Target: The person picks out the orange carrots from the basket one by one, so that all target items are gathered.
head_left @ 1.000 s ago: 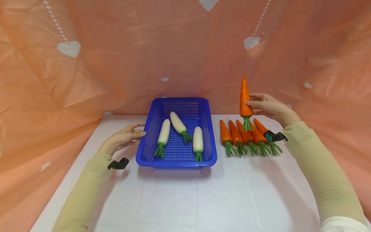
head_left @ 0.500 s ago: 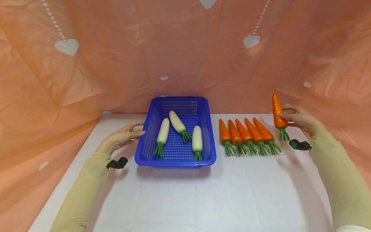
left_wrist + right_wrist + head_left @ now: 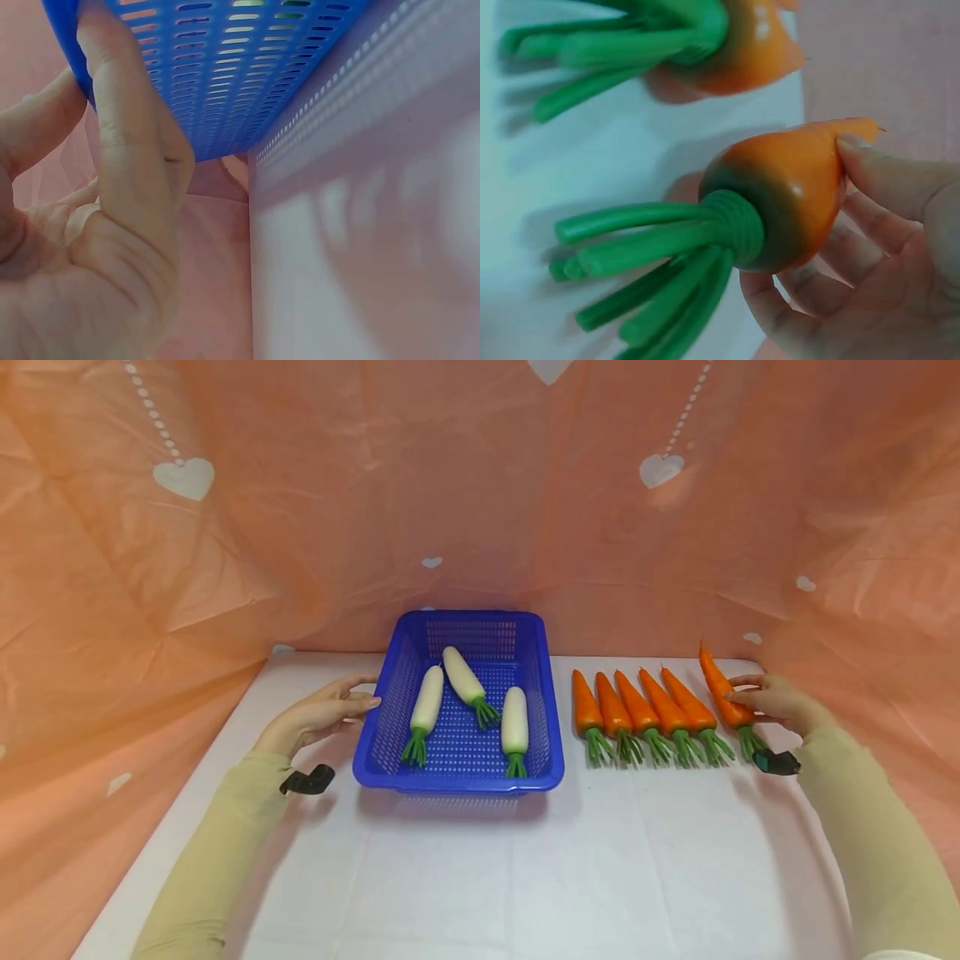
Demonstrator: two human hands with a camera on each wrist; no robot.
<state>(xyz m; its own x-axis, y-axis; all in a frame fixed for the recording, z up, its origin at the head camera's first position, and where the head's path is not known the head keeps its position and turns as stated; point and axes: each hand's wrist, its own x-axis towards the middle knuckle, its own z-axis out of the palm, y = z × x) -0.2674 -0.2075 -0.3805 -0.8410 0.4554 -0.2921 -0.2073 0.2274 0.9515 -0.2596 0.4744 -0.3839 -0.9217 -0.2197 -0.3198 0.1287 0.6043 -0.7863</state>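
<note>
My right hand (image 3: 776, 699) pinches a carrot (image 3: 723, 689) with green stems at the right end of a row of several carrots (image 3: 639, 706). In the right wrist view, the thumb lies on top of this carrot (image 3: 795, 180) and the fingers curl beneath it. Whether it touches the table I cannot tell. My left hand (image 3: 322, 714) holds the left rim of a blue plastic basket (image 3: 457, 785). In the left wrist view, its fingers (image 3: 124, 127) lie against the perforated wall. Inside the basket lie three white radishes (image 3: 426, 700) with green stems.
A white cloth covers the table (image 3: 480, 877). Behind it hangs a peach-coloured curtain (image 3: 480, 485) with white hearts, which also falls along both sides.
My right hand has carried the carrot rightward, then lowered it beside the row. It now lies tilted like the others instead of standing upright. The left hand and basket stay in place.
</note>
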